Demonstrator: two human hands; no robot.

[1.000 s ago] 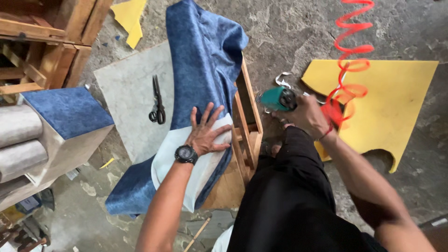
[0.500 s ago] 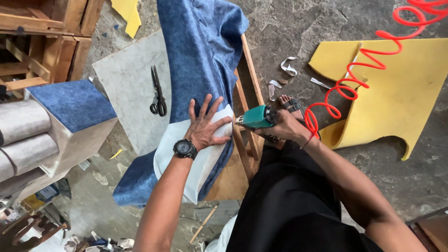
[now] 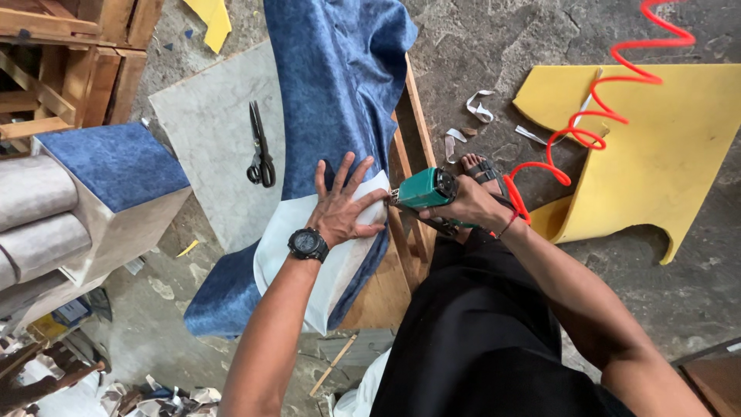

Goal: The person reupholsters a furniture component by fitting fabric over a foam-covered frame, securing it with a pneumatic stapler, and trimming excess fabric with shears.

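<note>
My left hand, with a black watch on the wrist, presses flat with spread fingers on blue fabric and its white backing, draped over a wooden frame. My right hand grips a green pneumatic staple gun. The gun's nose touches the fabric edge just right of my left fingertips. A red coiled air hose runs from the gun up to the right.
Black scissors lie on a grey board to the left. A blue-topped cushion block and wooden frames stand far left. Yellow foam lies on the concrete floor at right, with white scraps nearby.
My right hand has brought the staple gun leftward from near the foam to the fabric edge beside my left hand. The left hand has kept pressing the fabric.
</note>
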